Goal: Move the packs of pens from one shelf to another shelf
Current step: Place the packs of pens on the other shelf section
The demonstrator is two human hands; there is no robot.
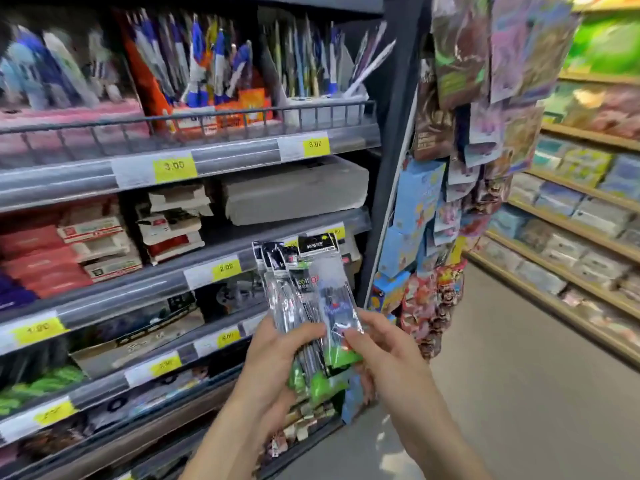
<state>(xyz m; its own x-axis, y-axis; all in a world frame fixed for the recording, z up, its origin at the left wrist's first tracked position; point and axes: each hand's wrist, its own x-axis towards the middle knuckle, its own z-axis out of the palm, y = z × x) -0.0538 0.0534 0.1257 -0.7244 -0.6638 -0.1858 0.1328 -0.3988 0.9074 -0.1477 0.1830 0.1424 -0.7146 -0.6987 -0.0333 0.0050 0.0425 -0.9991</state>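
Several clear packs of pens [298, 296] with black header cards and green bottoms stand fanned upright in front of the lower shelves. My left hand [277, 355] grips the bundle from the left, fingers curled round its lower half. My right hand [377, 344] pinches the front pack, with blue pens, at its lower right edge. The top shelf [242, 150] holds many more pens [204, 67] standing in boxes behind a wire rail.
Grey shelves with yellow price tags [175, 166] fill the left, stacked with boxes of stationery. A hanging rack of colourful packets [460, 140] stands close on the right. Beyond it an aisle floor [519, 358] runs along wooden shelves [581, 230].
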